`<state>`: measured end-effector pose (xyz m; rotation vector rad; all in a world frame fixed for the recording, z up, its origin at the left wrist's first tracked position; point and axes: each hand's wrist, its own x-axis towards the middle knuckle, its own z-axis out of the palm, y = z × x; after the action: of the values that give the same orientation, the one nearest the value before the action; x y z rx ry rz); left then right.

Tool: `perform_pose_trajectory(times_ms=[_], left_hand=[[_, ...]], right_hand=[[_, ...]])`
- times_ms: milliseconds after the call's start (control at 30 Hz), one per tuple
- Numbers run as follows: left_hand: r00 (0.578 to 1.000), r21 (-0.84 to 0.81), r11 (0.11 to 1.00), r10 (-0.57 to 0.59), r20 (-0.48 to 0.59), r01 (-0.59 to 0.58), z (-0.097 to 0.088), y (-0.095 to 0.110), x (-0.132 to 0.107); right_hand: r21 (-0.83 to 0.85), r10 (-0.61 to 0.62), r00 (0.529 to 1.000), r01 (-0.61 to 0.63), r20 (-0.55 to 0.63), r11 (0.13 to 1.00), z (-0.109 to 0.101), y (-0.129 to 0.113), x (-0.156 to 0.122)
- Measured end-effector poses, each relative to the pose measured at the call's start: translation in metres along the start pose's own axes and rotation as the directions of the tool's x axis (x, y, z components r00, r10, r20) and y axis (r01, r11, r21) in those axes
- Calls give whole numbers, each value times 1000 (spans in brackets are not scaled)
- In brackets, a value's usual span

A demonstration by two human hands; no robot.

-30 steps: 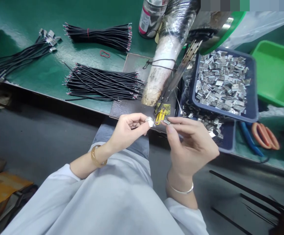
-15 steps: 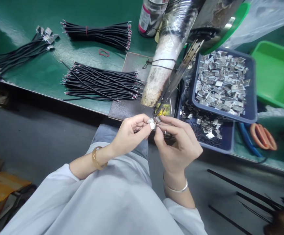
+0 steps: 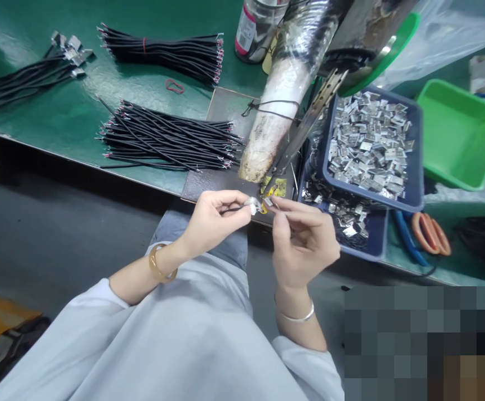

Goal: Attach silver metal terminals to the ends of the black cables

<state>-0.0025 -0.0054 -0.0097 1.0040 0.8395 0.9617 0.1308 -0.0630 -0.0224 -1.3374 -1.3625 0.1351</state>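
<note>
My left hand [image 3: 219,223] is closed in a pinch on a short black cable [image 3: 231,210], close to its end; white covers sit on the fingertips. Opposite it, my right hand [image 3: 307,239] pinches a small silvery metal piece [image 3: 269,201] between thumb and fingers. A narrow gap separates the two hands. Just beyond them is the lower tip of a dark metal fixture [image 3: 286,159], over a yellow patch [image 3: 276,187] on the board. Whether the cable's end touches the fixture, I cannot tell.
Loose black cables [image 3: 169,136] and a tied bundle [image 3: 162,53] lie on the green table. Cables with metal ends [image 3: 73,53] are at left. A blue tray [image 3: 416,156] of metal pieces, a green bin [image 3: 455,133] and orange-handled pliers [image 3: 430,234] stand right. A plastic-wrapped tube [image 3: 273,106] slants down.
My hands have drawn slightly apart, and the black cable now shows in my left fingers. My right hand has tilted with the metal piece. The whole view has shifted a little.
</note>
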Motion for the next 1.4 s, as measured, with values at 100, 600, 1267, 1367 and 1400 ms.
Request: perform_pose_trajectory(times_ms=[100, 600, 1267, 1367, 1400], left_hand=[[999, 49, 998, 31, -14, -30, 0, 0, 2], [997, 224, 972, 79, -18, -73, 1, 6, 4], [982, 309, 935, 190, -15, -176, 3, 11, 5], [990, 291, 949, 136, -25, -123, 3, 9, 4], [991, 289, 950, 131, -25, -119, 3, 9, 4]], right_hand=[[-39, -42, 998, 43, 40, 998, 1, 2, 2], [-188, -276, 961, 276, 27, 942, 5, 6, 7], [-290, -384, 923, 377, 35, 880, 7, 3, 10], [-299, -398, 915, 398, 62, 868, 7, 5, 9], [-302, -405, 912, 404, 64, 863, 7, 5, 9]])
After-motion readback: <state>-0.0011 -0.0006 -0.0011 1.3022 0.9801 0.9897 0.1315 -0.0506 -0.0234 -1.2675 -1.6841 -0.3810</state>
